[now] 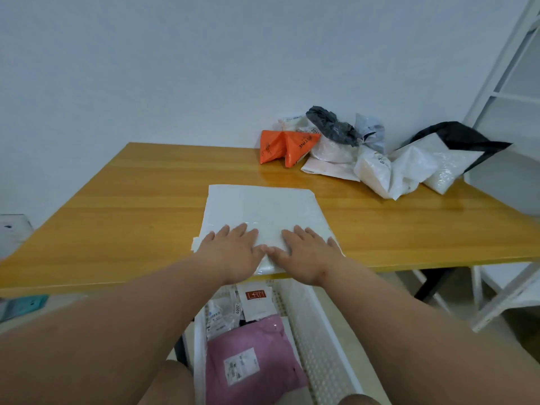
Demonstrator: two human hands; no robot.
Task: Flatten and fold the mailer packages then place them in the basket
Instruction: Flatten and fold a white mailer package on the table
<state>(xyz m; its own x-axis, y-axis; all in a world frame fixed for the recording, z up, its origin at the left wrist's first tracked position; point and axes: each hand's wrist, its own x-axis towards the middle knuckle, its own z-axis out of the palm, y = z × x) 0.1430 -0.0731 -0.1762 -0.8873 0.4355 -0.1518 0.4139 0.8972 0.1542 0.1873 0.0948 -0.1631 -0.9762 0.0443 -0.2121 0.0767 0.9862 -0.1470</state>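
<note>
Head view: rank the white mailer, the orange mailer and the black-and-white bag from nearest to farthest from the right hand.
From the right hand:
1. White mailer, directly under the palm.
2. Orange mailer, far side of the table, slightly left.
3. Black-and-white bag, back right corner.

The person is wearing no sleeves in view: both forearms are showing bare from the near edge up to the wrists. The left hand (233, 248) and right hand (306, 252) are wearing no gloves, rings or watch. Two bare knees are showing at the near edge.
</note>
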